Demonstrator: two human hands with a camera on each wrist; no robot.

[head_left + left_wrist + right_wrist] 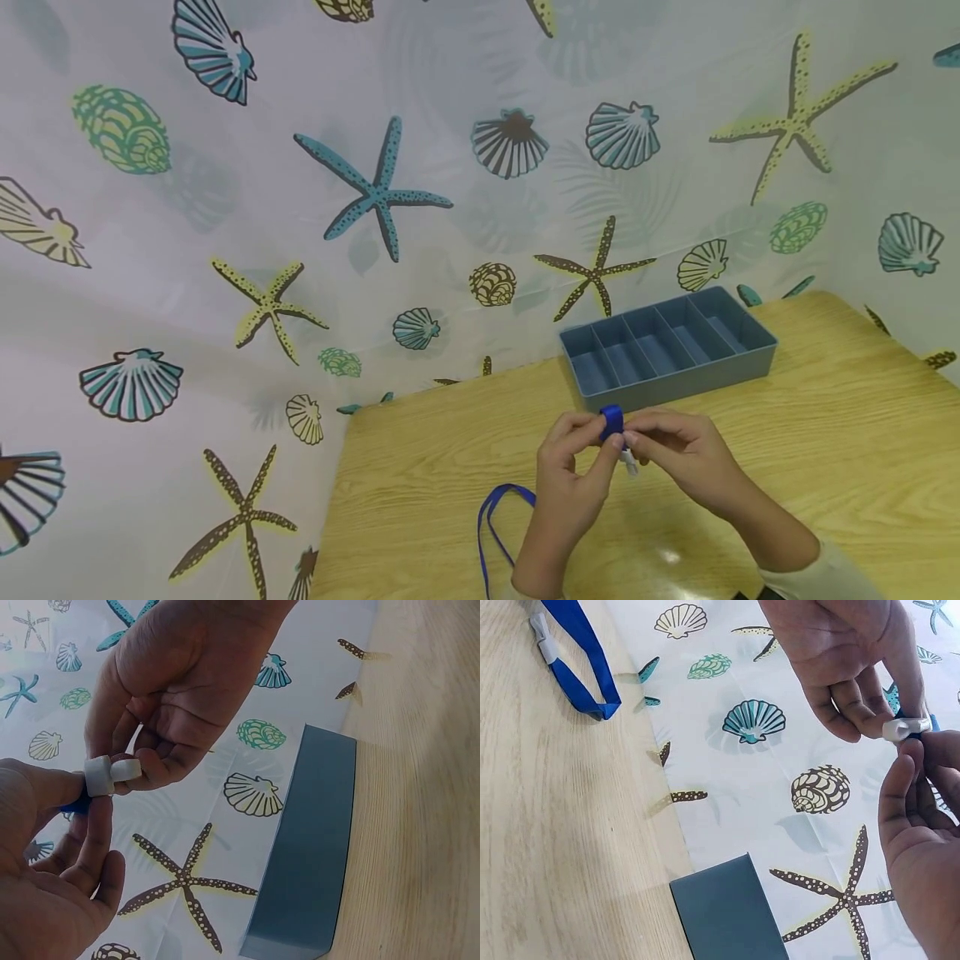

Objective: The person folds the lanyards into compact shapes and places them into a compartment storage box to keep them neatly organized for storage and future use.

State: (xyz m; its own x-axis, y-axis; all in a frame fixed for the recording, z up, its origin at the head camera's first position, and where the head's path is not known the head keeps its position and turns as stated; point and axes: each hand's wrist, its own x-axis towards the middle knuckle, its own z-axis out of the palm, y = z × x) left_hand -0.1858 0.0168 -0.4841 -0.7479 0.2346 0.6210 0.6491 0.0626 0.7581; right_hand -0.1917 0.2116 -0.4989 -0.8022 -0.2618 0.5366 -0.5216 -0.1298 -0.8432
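My left hand and right hand meet above the table, just in front of the compartment box. Between their thumbs and fingers they pinch a blue lanyard, its flat ribbon bent into a small loop at the left fingertips. A white plastic fitting on it sticks out between the two hands; in the head view its end points down. Some of the ribbon is hidden behind fingers. Left of my left forearm, a long blue strap lies looped on the table, with a white piece on it.
A blue-grey box with several compartments stands at the back of the wooden table, close to the wall. Behind hangs a white cloth printed with shells and starfish, which wraps round the left and right sides.
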